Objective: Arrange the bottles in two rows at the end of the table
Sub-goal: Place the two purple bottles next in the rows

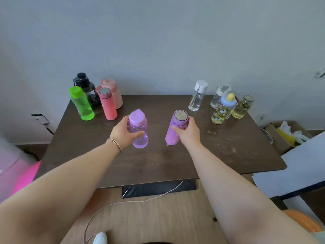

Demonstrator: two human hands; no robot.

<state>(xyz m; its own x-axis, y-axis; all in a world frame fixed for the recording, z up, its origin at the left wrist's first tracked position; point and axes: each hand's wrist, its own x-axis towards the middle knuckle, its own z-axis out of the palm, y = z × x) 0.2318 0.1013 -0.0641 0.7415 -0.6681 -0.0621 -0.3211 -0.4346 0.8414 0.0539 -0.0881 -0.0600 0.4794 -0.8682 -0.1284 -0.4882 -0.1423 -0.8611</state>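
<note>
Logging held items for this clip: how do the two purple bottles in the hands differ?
The see-through purple bottle, in the left hand, has a domed plastic cap with a spout. The opaque purple flask, in the right hand, has a flat metal-topped lid and pale lettering on its side. Both are purple, gripped around the body at mid-table.

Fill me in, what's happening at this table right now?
A person is sorting bottles on a dark wooden table. The left hand grips a translucent purple bottle and the right hand grips an opaque purple flask, both mid-table. Four bottles, including a green bottle, cluster at the far left; four clear bottles, including a white-capped bottle, stand far right. No neat rows yet.
</note>
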